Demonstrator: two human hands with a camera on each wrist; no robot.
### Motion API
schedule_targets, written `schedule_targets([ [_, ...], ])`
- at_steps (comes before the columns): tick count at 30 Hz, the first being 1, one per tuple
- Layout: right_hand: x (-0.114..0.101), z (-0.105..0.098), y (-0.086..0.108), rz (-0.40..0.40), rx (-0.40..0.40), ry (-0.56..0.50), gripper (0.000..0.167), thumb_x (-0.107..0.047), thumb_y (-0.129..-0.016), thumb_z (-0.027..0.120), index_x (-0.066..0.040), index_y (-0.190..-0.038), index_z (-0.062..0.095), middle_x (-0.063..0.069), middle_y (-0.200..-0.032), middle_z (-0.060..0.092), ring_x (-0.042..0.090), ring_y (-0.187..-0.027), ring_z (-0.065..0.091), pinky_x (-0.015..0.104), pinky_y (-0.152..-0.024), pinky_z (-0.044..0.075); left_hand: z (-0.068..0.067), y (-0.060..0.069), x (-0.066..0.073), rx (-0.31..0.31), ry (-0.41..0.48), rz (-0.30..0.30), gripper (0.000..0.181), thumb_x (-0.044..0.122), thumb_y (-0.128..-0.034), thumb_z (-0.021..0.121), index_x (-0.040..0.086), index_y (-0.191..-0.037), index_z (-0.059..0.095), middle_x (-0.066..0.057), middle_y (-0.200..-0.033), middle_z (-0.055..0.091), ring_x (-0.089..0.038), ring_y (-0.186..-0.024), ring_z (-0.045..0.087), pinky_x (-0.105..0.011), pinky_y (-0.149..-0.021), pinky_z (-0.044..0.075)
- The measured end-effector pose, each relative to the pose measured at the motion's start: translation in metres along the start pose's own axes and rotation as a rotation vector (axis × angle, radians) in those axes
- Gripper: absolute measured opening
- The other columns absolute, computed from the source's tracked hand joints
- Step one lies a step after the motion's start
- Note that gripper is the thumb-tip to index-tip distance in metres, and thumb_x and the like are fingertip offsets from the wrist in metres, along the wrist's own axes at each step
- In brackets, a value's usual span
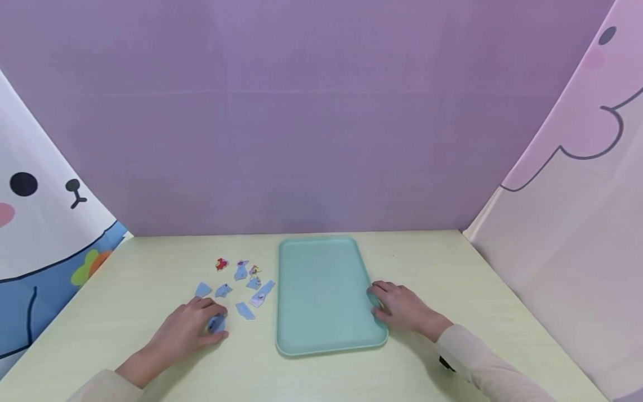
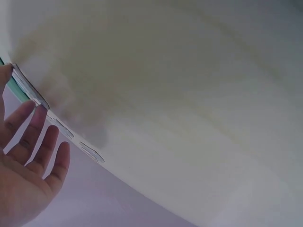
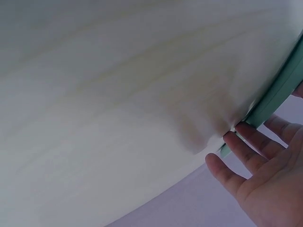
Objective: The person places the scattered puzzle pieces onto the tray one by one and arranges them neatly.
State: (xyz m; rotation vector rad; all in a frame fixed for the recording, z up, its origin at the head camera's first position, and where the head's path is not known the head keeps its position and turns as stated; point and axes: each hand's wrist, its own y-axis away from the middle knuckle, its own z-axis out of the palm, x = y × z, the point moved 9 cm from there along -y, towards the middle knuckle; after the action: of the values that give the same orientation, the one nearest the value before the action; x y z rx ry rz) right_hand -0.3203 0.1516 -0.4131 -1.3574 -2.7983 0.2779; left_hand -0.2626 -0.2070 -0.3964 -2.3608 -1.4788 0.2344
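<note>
At the left of the table, my left hand [image 1: 186, 329] holds a blue puzzle piece [image 1: 216, 324] by its edges, between thumb and fingertips. The left wrist view shows this puzzle piece [image 2: 31, 87] edge-on at the fingertips, low against the tabletop. Several other flat, irregular puzzle pieces [image 1: 245, 311] lie scattered just beyond that hand, mostly blue, one red. My right hand [image 1: 402, 306] rests at the right rim of a mint-green tray [image 1: 326, 296], its fingers fairly straight. From the right wrist view, those fingers touch the table beside the tray's side [image 3: 279, 87].
The tray lies flat in the middle of the pale wooden table [image 1: 321, 379]. A purple cloth wall [image 1: 301, 139] stands along the back edge. Printed cartoon curtains flank the table on the left [image 1: 40, 234] and right [image 1: 567, 251]. A small black object [image 1: 446, 364] shows under the right sleeve.
</note>
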Motion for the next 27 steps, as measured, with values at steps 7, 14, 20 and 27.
schedule_targets([
  [7,0.0018,0.0004,-0.0002,0.002,0.000,-0.006,0.042,-0.029,-0.085,0.059,-0.006,-0.120,0.053,0.013,-0.123,0.054,0.029,-0.113,0.053,0.046,-0.086,0.046,0.0028,0.0021,-0.0062,-0.061,0.031,-0.028,0.040,0.045,-0.0653,0.076,0.018,-0.093,0.068,0.000,-0.096,0.065,-0.017,-0.086,0.057,-0.036,-0.067,0.049],
  [14,-0.0007,-0.0002,0.0002,-0.012,0.005,0.000,0.041,-0.026,-0.085,0.061,-0.005,-0.119,0.054,0.013,-0.122,0.055,0.029,-0.112,0.053,0.045,-0.084,0.047,0.0021,0.0043,-0.0068,-0.081,0.039,-0.020,0.041,0.045,-0.0644,0.076,0.018,-0.095,0.068,0.002,-0.096,0.064,-0.017,-0.088,0.056,-0.038,-0.069,0.048],
  [20,-0.0019,-0.0012,0.0002,-0.009,-0.010,-0.001,0.041,-0.025,-0.086,0.059,-0.004,-0.119,0.053,0.014,-0.122,0.054,0.029,-0.112,0.053,0.045,-0.085,0.047,0.0031,0.0033,-0.0077,-0.107,0.040,-0.030,0.040,0.042,-0.0642,0.077,0.019,-0.094,0.068,0.006,-0.093,0.063,-0.015,-0.087,0.054,-0.036,-0.069,0.047],
  [27,-0.0024,-0.0020,0.0005,-0.016,-0.008,0.011,0.042,-0.027,-0.085,0.060,-0.004,-0.120,0.053,0.013,-0.122,0.054,0.029,-0.112,0.053,0.045,-0.085,0.047,0.0046,0.0017,-0.0082,-0.117,0.058,-0.035,0.040,0.039,-0.0632,0.078,0.018,-0.095,0.068,0.005,-0.093,0.064,-0.015,-0.087,0.055,-0.036,-0.070,0.047],
])
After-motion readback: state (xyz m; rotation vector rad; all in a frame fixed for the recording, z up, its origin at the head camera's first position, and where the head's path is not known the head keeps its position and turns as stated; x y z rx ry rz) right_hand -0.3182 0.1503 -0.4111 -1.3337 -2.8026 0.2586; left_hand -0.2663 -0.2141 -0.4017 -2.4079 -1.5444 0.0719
